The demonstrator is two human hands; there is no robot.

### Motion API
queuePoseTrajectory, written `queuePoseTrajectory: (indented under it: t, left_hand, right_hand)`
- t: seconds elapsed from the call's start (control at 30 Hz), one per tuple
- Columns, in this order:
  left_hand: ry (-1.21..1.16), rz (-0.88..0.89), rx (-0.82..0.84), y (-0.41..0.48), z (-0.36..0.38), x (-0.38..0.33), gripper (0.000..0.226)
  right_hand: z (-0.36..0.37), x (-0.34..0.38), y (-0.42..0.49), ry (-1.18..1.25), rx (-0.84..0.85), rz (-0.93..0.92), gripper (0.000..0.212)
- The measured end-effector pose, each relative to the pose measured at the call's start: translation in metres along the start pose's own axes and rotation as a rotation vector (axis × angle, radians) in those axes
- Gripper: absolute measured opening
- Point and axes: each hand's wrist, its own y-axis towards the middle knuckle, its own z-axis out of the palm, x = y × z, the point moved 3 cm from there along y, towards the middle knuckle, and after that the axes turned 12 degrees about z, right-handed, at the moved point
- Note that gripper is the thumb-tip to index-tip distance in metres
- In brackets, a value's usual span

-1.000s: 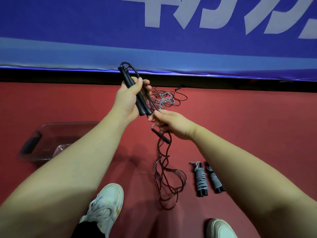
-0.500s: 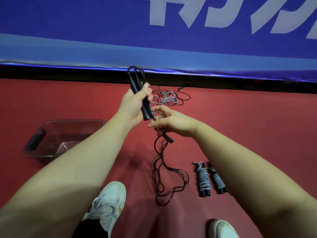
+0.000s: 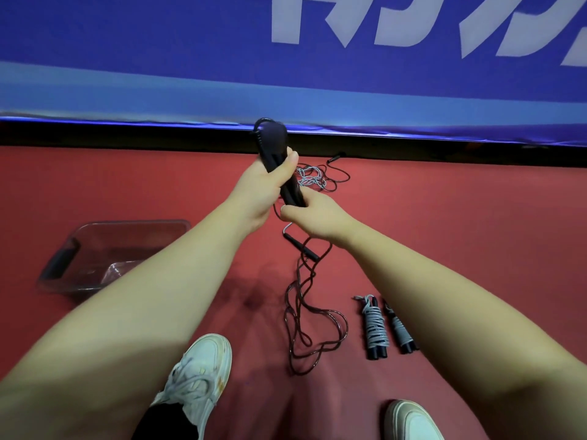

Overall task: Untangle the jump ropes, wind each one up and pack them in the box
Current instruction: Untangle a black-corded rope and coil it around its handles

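The left hand [image 3: 260, 188] gripped the black handles [image 3: 273, 144] upright as a core, while the right hand [image 3: 317, 217] pinched the dark rope [image 3: 298, 312], probably to wind it.

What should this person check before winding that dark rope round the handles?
1. Black handles paired: ok, left hand grips both.
2. Dark cord held: ok, right hand pinches it below them.
3. Cord knot-free: cannot tell, its loops overlap on the floor.
4. Two wound ropes clear: ok, they lie apart beside it.
5. Clear box open: ok.
6. All untangled: not ok, a tangled pile lies by the wall.
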Motion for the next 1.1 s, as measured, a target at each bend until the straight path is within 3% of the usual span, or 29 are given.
queuePoseTrajectory:
  t: [0.27, 0.33, 0.43, 0.5, 0.63, 0.73, 0.8, 0.87, 0.97, 1.03, 1.1]
  left_hand:
    - [0.046, -0.095, 0.117, -0.003, -0.016, -0.003, 0.019]
    - [-0.041, -0.143, 0.201, -0.006, -0.025, -0.005, 0.017]
    - [-0.123, -0.266, 0.391, -0.009, -0.048, -0.016, 0.051]
    - [0.035, -0.306, 0.498, -0.009, -0.059, -0.027, 0.074]
    - [0.397, -0.316, 0.491, 0.006, -0.055, -0.037, 0.08]
    - [0.493, -0.461, 0.761, 0.001, -0.038, -0.024, 0.111]
    - [0.363, -0.638, 0.951, -0.015, -0.027, -0.005, 0.103]
    - [0.213, -0.754, 0.998, -0.032, -0.019, 0.012, 0.078]
    - [0.127, -0.735, 0.939, -0.047, -0.004, 0.027, 0.022]
    - [0.129, -0.665, 0.813, -0.046, -0.001, 0.034, 0.025]
    - [0.17, -0.595, 0.702, -0.041, -0.002, 0.036, 0.019]
  right_hand:
    - [-0.01, -0.007, 0.002, -0.333, -0.305, 0.004, 0.008]
    - [-0.017, -0.006, 0.001, -0.465, -0.337, -0.041, 0.014]
    - [-0.031, -0.004, -0.001, -0.67, -0.389, -0.136, 0.021]
    - [-0.037, -0.004, -0.004, -0.802, -0.394, -0.195, 0.023]
    - [-0.035, 0.001, -0.01, -1.022, -0.328, -0.365, 0.024]
    - [-0.03, 0.004, -0.018, -1.16, -0.297, -0.496, 0.025]
    - [-0.032, 0.003, -0.018, -1.166, -0.326, -0.548, 0.026]
    - [-0.032, 0.0, -0.018, -1.144, -0.318, -0.627, 0.025]
    - [-0.037, -0.006, -0.018, -1.069, -0.325, -0.712, 0.022]
    - [-0.042, -0.013, -0.013, -1.028, -0.355, -0.636, 0.02]
    - [-0.05, -0.018, -0.009, -1.025, -0.347, -0.471, 0.034]
